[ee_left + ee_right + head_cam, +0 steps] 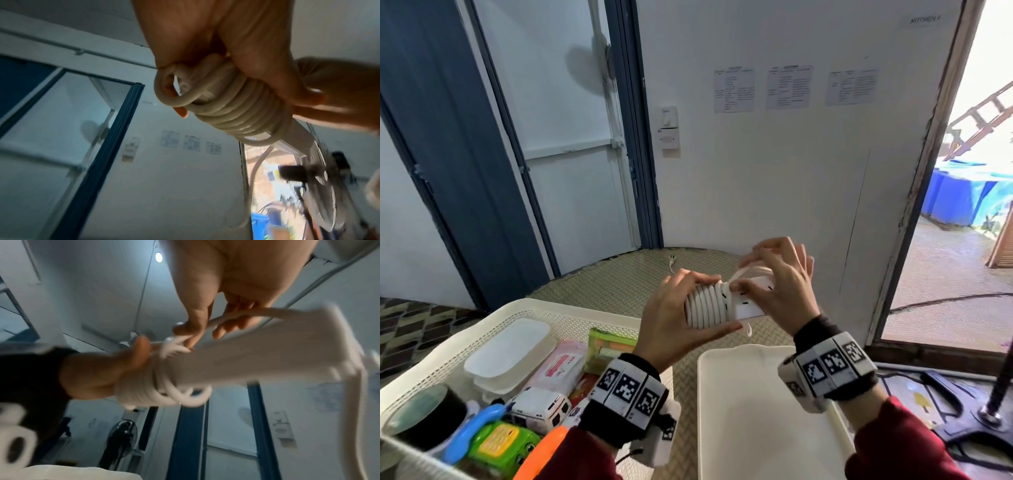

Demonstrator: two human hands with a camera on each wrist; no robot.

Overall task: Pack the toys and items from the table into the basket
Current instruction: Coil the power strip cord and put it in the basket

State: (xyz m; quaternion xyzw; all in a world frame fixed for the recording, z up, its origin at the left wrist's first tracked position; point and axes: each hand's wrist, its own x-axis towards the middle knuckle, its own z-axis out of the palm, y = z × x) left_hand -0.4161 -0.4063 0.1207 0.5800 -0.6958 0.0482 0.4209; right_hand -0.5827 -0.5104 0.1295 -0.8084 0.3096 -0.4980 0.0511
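Observation:
A white power strip (748,305) with its cord (707,305) wound in several turns round one end is held in the air between both hands. My left hand (717,303) grips the coiled end, thumb underneath; the left wrist view shows the coil (236,113) under the palm. My right hand (743,277) pinches a loose loop of cord beside the coil, shown in the right wrist view as thumb and fingers on the cord (218,321) above the strip (257,356). The cream basket (527,308) stands lower left, holding several toys and items.
A white table top (756,411) lies below my right wrist. In the basket are a lidded tub (510,349), a wipes pack (558,370), a toy bus (541,407) and a green toy phone (500,442). A fan stand base (989,414) sits at the right by the open doorway.

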